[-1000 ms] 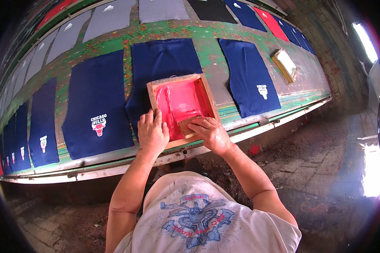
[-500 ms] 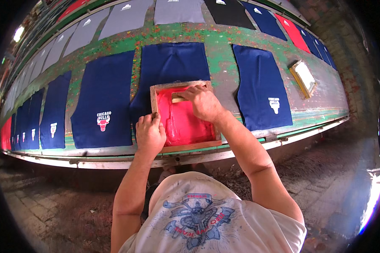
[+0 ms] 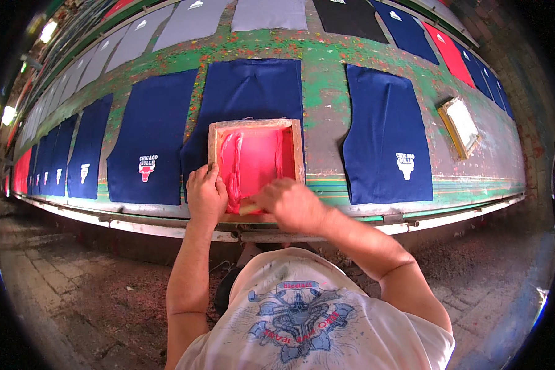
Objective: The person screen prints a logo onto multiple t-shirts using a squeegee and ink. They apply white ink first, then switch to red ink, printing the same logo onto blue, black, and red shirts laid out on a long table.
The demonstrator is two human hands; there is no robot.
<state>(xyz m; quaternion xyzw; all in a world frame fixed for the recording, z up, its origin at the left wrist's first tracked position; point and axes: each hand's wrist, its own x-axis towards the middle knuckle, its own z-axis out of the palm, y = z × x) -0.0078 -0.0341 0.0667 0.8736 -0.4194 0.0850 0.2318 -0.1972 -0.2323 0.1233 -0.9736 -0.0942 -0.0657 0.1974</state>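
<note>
A wooden-framed printing screen [image 3: 297, 148] smeared with red ink lies on a dark blue cloth piece [image 3: 253, 92] on the long green table [image 3: 324, 68]. My left hand [image 3: 205, 194] presses flat on the frame's near left corner. My right hand [image 3: 290, 203] is closed around a squeegee [image 3: 248, 206] at the near edge of the screen, its blade in the red ink. The hand is blurred by motion.
Blue cloth pieces with small red and white or white prints lie to the left [image 3: 148, 142] and right [image 3: 385, 139]. Grey, black and red pieces line the far side. A second wooden frame [image 3: 459, 123] rests at the right. The floor below is brick.
My right hand has come back from the far side of the screen to its near edge, dragging the squeegee through the ink. My left hand has stayed on the frame.
</note>
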